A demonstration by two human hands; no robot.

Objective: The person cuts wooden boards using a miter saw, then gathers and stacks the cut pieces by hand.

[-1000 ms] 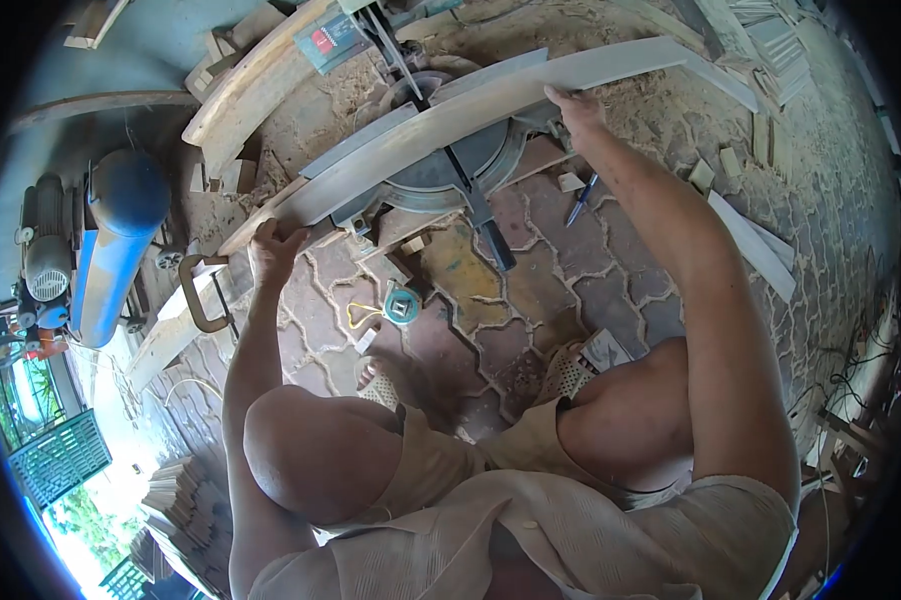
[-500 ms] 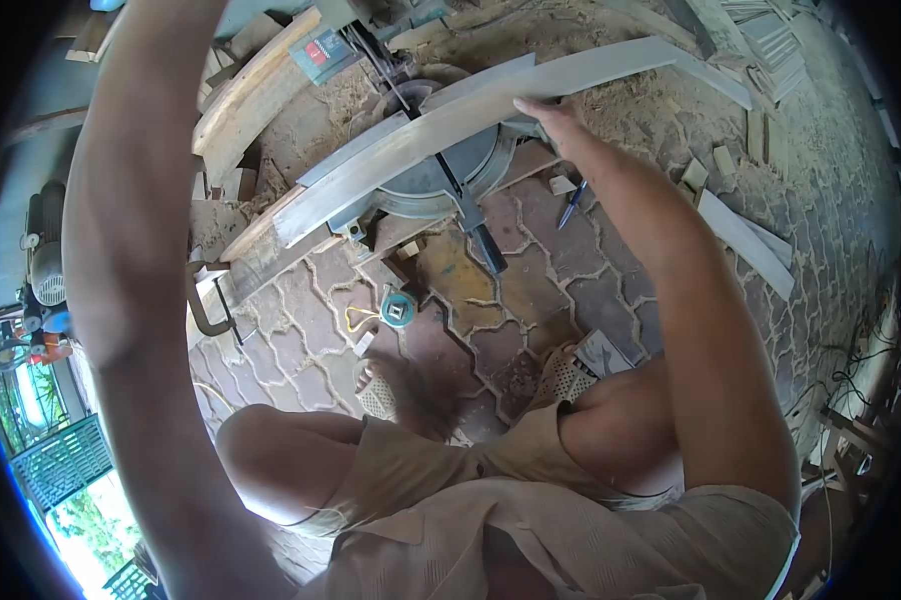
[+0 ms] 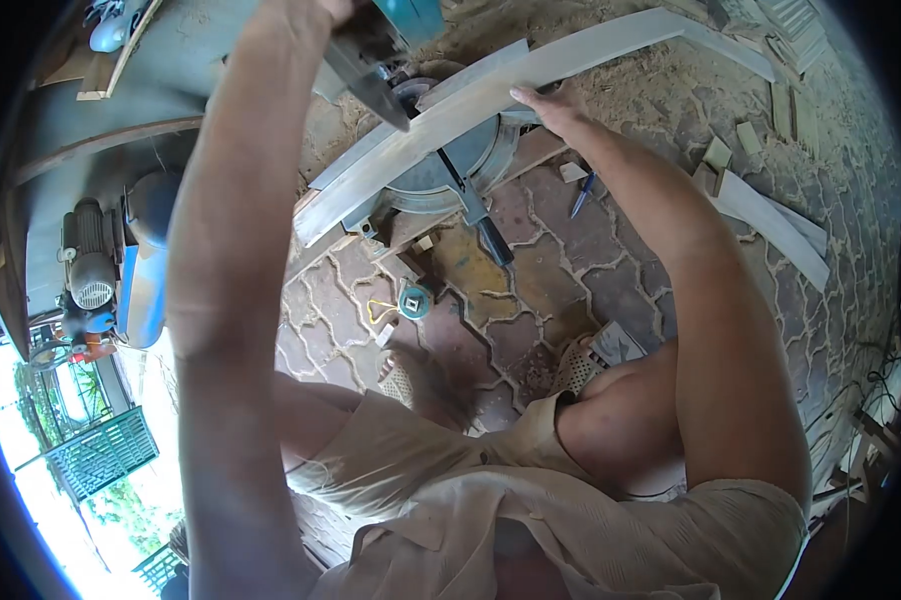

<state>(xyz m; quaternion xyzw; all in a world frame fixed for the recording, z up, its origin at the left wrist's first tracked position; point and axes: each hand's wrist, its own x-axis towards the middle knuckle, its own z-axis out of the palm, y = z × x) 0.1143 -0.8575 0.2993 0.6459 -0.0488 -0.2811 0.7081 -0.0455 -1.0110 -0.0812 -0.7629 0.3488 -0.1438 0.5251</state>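
Landmark: green lattice panel (image 3: 104, 452). I note glaring white daylight (image 3: 31, 500) around it, green foliage (image 3: 121, 518) just below. Ahead of the panel, a dimmer blue-grey wall (image 3: 166, 85). To its right, my floor (image 3: 451, 355): interlocking reddish-grey pavers, one patch yellowish, joints dusty.

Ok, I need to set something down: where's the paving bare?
Bare paving lies between the blue pen and the right sandal, and between the tape measure and that sandal. It's crowded around the saw: the board crosses it, the left hand is by its upper part, the right hand touches the board.
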